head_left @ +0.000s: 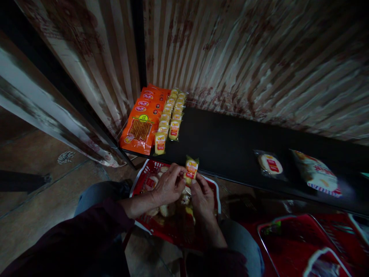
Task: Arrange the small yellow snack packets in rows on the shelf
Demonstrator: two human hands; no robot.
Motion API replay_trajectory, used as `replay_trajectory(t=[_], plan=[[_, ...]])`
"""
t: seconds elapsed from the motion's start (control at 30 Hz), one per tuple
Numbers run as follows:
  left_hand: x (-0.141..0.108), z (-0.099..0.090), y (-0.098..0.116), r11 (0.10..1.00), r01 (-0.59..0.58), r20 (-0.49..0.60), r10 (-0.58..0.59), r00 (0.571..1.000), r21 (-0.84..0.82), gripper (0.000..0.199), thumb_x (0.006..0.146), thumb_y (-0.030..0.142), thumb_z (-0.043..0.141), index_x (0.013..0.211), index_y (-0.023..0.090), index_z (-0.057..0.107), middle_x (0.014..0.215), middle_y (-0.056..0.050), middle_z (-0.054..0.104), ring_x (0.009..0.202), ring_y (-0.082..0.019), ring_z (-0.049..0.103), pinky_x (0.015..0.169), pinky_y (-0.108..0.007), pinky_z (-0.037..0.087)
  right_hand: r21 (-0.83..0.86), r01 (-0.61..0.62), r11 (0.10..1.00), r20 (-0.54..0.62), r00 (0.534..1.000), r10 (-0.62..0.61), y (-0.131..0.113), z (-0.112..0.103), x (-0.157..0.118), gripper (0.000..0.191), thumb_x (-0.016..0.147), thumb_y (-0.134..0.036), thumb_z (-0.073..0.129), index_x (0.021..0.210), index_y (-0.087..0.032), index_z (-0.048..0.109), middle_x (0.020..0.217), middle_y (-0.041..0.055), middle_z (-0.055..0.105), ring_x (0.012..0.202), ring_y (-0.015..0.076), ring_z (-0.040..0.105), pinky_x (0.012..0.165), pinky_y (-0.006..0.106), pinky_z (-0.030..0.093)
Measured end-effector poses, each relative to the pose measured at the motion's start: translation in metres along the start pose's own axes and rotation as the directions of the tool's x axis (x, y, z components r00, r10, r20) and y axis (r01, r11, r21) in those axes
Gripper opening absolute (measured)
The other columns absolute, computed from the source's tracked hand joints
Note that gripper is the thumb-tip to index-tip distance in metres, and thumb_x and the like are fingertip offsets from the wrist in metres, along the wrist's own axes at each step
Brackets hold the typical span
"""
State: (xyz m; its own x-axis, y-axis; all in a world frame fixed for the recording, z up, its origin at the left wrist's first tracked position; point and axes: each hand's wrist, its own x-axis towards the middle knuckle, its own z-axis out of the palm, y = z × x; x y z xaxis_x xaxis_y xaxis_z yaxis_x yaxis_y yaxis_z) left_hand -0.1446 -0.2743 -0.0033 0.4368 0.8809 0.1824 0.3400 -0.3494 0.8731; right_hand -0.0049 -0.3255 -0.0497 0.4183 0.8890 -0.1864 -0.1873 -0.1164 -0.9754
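Note:
Between my two hands is a small yellow packaged snack cake (191, 169) with a red and white label, held upright above a red basket (218, 198). My left hand (170, 184) pinches its left side. My right hand (203, 194) grips its lower right, thumb in front. Inside the basket lie several more wrapped round snacks (150, 183), partly hidden by my hands and forearms. On the black shelf (219, 134) just beyond, similar packaged cakes (174, 129) stand in two rows beside overlapping orange snack bags (138, 129).
A wrapped round snack (270, 164) and a white snack bag (317, 173) lie on the shelf's right part. More red baskets (291, 246) sit on the floor at lower right. Striped curtains (253, 65) hang behind the shelf; a black post (138, 42) stands at its left corner.

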Motion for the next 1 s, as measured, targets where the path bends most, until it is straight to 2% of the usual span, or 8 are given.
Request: replay_trajectory(t=[0.13,0.23,0.37,0.63,0.77,1.0], plan=[[-0.001,0.001,-0.001,0.994,-0.022,0.008,0.023,1.0,-0.11,0.033,0.077,0.008,0.049,0.108,0.019,0.05,0.109,-0.007,0.052,0.088,-0.015,0.056,0.077,-0.03,0.05,0.03,-0.019,0.999,-0.032,0.999,0.02,-0.012,0.005,-0.001,0.043,0.076,-0.042,0.07,0.114,-0.022,0.066,0.105,0.0072,0.072,0.092,0.0212,0.067,0.08,0.035,0.054],[-0.001,0.002,-0.001,0.993,-0.042,-0.001,0.042,0.999,-0.113,0.037,0.076,0.006,0.048,0.111,0.019,0.05,0.113,-0.008,0.051,0.091,-0.016,0.056,0.08,-0.031,0.05,0.023,0.005,1.0,-0.035,0.999,-0.004,-0.02,0.007,-0.001,0.038,0.078,-0.042,0.069,0.11,-0.022,0.068,0.105,0.0063,0.072,0.091,0.0202,0.066,0.077,0.032,0.054],[0.0,0.003,-0.002,0.994,-0.073,-0.057,0.069,0.996,-0.084,0.031,0.078,0.007,0.048,0.106,0.019,0.051,0.108,-0.007,0.053,0.094,-0.017,0.054,0.084,-0.033,0.048,0.039,-0.006,0.999,0.004,1.0,0.006,-0.026,0.009,0.0,0.034,0.078,-0.041,0.069,0.107,-0.024,0.068,0.1,0.0045,0.072,0.087,0.0186,0.066,0.075,0.031,0.053],[0.002,0.003,-0.003,0.993,0.016,-0.061,-0.023,0.998,-0.117,0.01,0.086,0.016,0.047,0.094,0.019,0.05,0.092,-0.003,0.055,0.086,-0.015,0.054,0.078,-0.03,0.046,0.142,-0.077,0.987,0.074,0.995,0.067,-0.033,0.013,0.006,0.033,0.073,-0.036,0.076,0.104,-0.028,0.068,0.095,-0.0003,0.072,0.08,0.0156,0.065,0.073,0.029,0.052],[0.007,0.0,-0.004,0.995,0.011,-0.1,-0.021,0.995,-0.102,0.004,0.086,0.016,0.048,0.087,0.019,0.051,0.088,-0.003,0.054,0.083,-0.015,0.054,0.075,-0.028,0.045,0.116,-0.062,0.991,0.051,0.997,0.057,-0.036,0.017,0.014,0.039,0.07,-0.04,0.077,0.105,-0.025,0.067,0.097,0.0022,0.072,0.082,0.0188,0.066,0.075,0.034,0.053],[0.016,-0.008,0.001,0.996,0.06,-0.184,-0.071,0.98,-0.064,0.006,0.085,0.015,0.049,0.087,0.019,0.052,0.089,-0.002,0.056,0.086,-0.015,0.055,0.078,-0.029,0.046,0.032,-0.001,0.999,0.108,0.994,-0.003,-0.045,0.03,0.026,0.043,0.073,-0.042,0.073,0.11,-0.021,0.065,0.106,0.0051,0.071,0.093,0.0221,0.065,0.082,0.036,0.052]])
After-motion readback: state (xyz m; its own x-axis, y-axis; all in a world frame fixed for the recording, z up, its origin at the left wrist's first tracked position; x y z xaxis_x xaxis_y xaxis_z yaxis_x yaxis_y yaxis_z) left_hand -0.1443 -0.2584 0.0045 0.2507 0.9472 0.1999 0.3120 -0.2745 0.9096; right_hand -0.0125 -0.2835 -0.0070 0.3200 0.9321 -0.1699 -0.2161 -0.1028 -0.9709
